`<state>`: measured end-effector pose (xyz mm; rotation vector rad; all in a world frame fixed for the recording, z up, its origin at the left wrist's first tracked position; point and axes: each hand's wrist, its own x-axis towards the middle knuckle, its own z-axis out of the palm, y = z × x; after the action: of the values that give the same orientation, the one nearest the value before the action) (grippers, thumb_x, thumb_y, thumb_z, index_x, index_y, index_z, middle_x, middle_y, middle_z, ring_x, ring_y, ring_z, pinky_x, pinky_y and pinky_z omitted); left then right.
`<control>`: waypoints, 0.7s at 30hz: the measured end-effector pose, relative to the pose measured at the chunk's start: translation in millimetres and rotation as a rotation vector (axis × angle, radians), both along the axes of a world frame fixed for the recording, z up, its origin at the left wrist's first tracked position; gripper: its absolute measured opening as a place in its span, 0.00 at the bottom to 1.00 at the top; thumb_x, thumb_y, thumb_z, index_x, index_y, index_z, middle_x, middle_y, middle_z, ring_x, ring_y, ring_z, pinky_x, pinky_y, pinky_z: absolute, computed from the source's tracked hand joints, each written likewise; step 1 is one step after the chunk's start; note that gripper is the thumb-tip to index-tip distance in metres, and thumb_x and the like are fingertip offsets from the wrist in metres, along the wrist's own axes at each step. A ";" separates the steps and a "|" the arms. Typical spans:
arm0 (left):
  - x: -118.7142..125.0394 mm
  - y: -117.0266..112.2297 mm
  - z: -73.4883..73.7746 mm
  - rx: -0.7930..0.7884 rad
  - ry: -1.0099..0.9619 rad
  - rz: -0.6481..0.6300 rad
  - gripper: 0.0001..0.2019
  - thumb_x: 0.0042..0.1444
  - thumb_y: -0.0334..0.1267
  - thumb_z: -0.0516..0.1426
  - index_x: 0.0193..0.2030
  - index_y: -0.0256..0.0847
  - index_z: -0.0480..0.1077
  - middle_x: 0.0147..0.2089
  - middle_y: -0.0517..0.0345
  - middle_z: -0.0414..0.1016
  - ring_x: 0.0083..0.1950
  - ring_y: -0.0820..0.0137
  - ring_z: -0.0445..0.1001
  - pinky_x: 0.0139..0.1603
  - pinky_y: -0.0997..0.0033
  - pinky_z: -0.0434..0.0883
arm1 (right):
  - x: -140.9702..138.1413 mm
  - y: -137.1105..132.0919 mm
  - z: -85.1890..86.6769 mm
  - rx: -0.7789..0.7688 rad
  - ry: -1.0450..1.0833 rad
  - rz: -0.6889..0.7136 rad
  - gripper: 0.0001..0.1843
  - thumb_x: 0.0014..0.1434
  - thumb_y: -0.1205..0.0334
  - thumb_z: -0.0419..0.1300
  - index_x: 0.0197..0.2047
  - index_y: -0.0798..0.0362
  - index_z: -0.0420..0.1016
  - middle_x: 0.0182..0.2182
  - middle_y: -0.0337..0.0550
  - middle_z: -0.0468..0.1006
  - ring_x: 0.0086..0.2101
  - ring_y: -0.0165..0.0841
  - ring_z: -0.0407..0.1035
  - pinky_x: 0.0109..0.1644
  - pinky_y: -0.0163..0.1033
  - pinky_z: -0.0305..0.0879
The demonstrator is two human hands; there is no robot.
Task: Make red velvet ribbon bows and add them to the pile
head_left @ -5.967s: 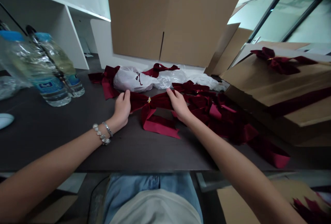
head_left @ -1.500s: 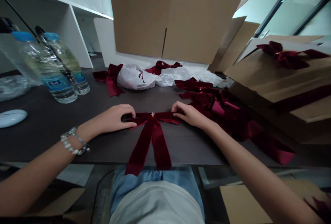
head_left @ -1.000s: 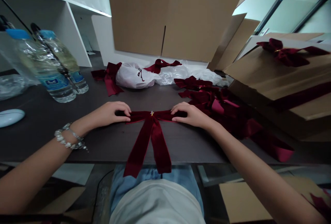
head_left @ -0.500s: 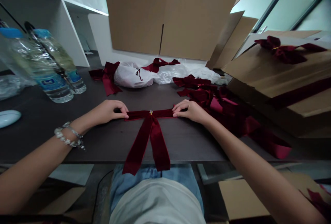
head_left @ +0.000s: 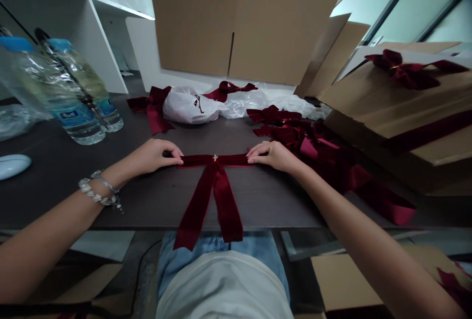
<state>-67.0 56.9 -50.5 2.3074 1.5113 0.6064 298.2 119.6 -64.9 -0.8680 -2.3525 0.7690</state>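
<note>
The left hand [head_left: 155, 154] and right hand [head_left: 275, 157] pinch a burgundy velvet bow [head_left: 214, 196], its loops now drawn taut between them; loose bows [head_left: 283, 134] lie beyond the right.

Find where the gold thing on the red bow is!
In the head view, the gold clasp sits at the middle of the dark red velvet bow, between the left hand and the right hand.

Dark tabletop [head_left: 280, 206] holding 2 water bottles [head_left: 73, 105], velvet bows [head_left: 291, 137] (burgundy).
</note>
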 end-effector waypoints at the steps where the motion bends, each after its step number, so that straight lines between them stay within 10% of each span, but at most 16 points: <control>1: -0.3 0.5 -0.2 0.004 -0.001 -0.005 0.19 0.48 0.58 0.59 0.25 0.43 0.77 0.39 0.59 0.82 0.41 0.68 0.79 0.44 0.74 0.70 | -0.1 0.1 -0.2 0.001 0.003 -0.007 0.13 0.53 0.50 0.66 0.28 0.51 0.81 0.35 0.44 0.81 0.40 0.38 0.75 0.52 0.43 0.67; 10: 0.4 -0.5 -4.8 0.002 -0.115 0.028 0.18 0.48 0.54 0.63 0.26 0.40 0.68 0.37 0.59 0.81 0.39 0.69 0.78 0.41 0.73 0.71 | -7.3 -7.4 -1.0 -0.016 0.050 -0.117 0.18 0.51 0.51 0.67 0.26 0.52 0.64 0.34 0.45 0.80 0.39 0.39 0.75 0.44 0.42 0.67; 21: 10.6 -9.1 -4.6 0.207 -0.481 0.215 0.17 0.48 0.49 0.64 0.34 0.40 0.66 0.41 0.55 0.79 0.41 0.70 0.77 0.45 0.70 0.76 | -13.1 -19.9 6.3 0.391 0.248 -0.200 0.10 0.60 0.61 0.60 0.36 0.50 0.59 0.40 0.46 0.75 0.44 0.35 0.71 0.48 0.42 0.69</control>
<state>-56.5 47.7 -55.2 1.9422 1.5151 1.3220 285.1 99.7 -58.6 -0.7712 -2.0597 0.2988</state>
